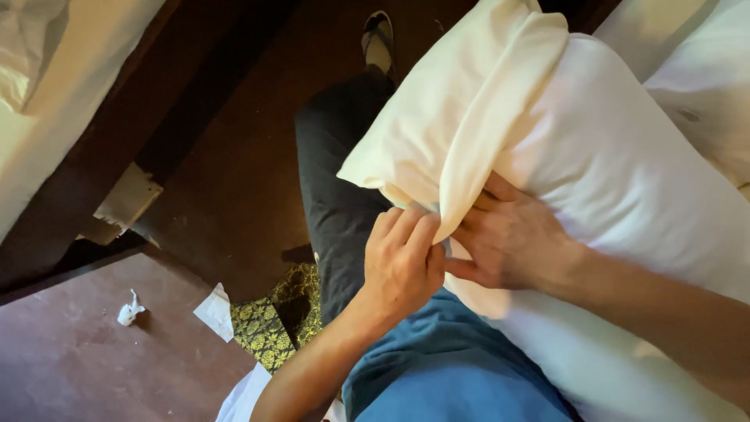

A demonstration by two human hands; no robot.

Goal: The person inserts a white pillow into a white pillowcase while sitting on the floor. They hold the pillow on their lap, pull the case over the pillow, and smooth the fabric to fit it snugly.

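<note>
A white pillow (625,172) lies across my lap, its far end partly inside a cream pillowcase (453,101). My left hand (402,262) pinches the open edge of the pillowcase near its lower corner. My right hand (512,238) rests on the pillow just beside it, fingers tucked under the same cloth edge. Both hands nearly touch. My dark trousers and blue shirt show under the pillow.
Below is a dark brown floor with a sandalled foot (379,39) at the top. A bed edge with pale sheets (47,86) is at the left. A crumpled tissue (129,310), a white paper (215,311) and a yellow patterned cloth (273,320) lie on the floor.
</note>
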